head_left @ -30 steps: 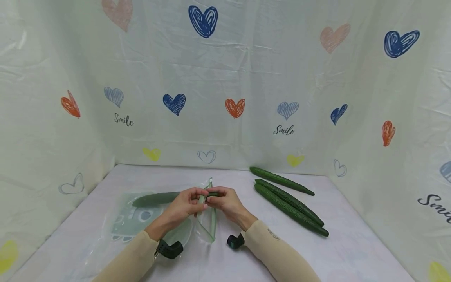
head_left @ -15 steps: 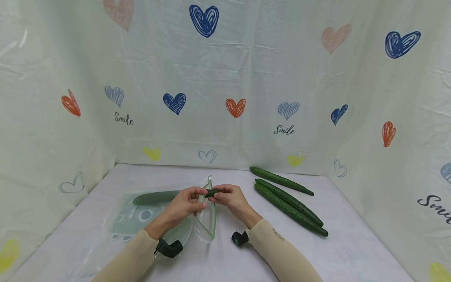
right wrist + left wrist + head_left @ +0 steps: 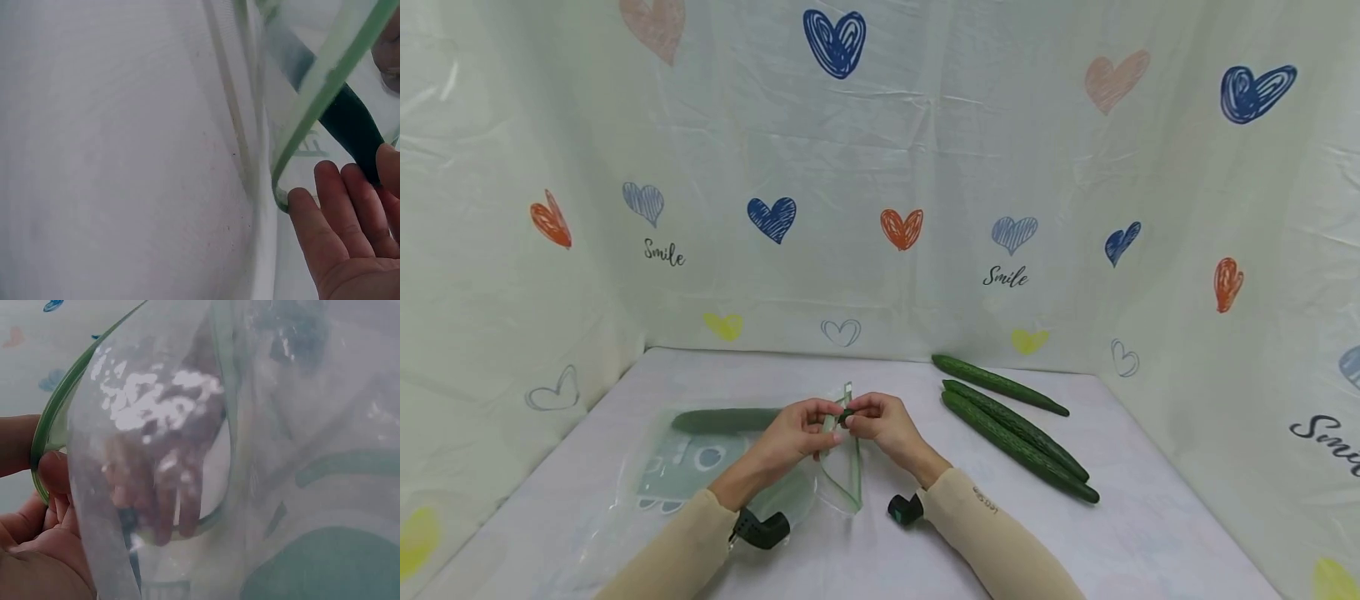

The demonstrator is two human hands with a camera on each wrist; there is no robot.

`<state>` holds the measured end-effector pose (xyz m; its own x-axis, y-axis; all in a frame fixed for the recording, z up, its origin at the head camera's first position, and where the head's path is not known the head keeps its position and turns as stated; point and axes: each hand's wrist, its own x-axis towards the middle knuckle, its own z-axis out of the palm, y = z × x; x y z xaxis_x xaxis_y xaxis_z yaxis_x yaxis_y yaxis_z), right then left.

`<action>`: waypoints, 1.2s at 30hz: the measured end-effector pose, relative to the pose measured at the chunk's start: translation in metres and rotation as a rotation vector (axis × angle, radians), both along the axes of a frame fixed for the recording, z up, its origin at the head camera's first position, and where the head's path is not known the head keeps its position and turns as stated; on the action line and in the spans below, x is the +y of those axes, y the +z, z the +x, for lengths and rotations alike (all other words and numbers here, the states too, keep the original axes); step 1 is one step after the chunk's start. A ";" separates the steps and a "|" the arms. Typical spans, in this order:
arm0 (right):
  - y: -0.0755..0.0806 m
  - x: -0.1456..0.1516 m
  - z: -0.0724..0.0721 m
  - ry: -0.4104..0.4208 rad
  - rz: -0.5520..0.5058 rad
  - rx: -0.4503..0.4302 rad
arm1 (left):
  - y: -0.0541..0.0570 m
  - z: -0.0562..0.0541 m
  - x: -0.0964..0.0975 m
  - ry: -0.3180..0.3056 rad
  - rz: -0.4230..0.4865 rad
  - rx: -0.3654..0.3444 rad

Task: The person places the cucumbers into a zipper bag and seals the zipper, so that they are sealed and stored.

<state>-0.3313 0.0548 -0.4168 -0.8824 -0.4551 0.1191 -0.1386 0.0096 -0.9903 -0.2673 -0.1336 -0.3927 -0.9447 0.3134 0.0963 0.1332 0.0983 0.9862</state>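
A clear plastic zip bag with a green-edged mouth [image 3: 857,479] and a teal cartoon print lies on the table, its mouth raised and gaping to the right. Inside it stretches a dark green cucumber [image 3: 722,421], its middle hidden behind my left hand [image 3: 786,437]. That hand pinches the bag's rim between thumb and fingers. At the mouth, my right hand [image 3: 886,427] pinches the cucumber's near tip. In the right wrist view the cucumber [image 3: 353,125] passes through the green-edged opening, its end at my right thumb and fingertips. Plastic fills most of the left wrist view.
To the right lie two cucumbers side by side [image 3: 1018,446], with one more cucumber [image 3: 1000,385] behind them. A white cloth covers the table [image 3: 955,542]. A heart-printed curtain [image 3: 955,292] stands at the back and both sides.
The cucumber has slid left, deeper into the bag, with less of its tip showing. My right hand shifted slightly right, then back toward the mouth. My left hand has stayed nearly still.
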 end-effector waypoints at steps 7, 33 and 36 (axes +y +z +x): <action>0.006 0.000 0.004 0.015 0.041 0.035 | 0.000 0.001 -0.001 0.006 -0.005 0.004; -0.009 -0.006 -0.010 -0.127 0.266 0.075 | -0.004 0.000 0.003 0.014 -0.012 -0.017; -0.008 -0.006 -0.011 -0.118 0.303 0.099 | -0.005 0.000 0.003 0.018 -0.020 -0.015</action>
<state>-0.3421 0.0489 -0.4248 -0.9219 -0.3787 0.0815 -0.2141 0.3230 -0.9219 -0.2677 -0.1307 -0.3978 -0.9515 0.2981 0.0760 0.1163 0.1199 0.9860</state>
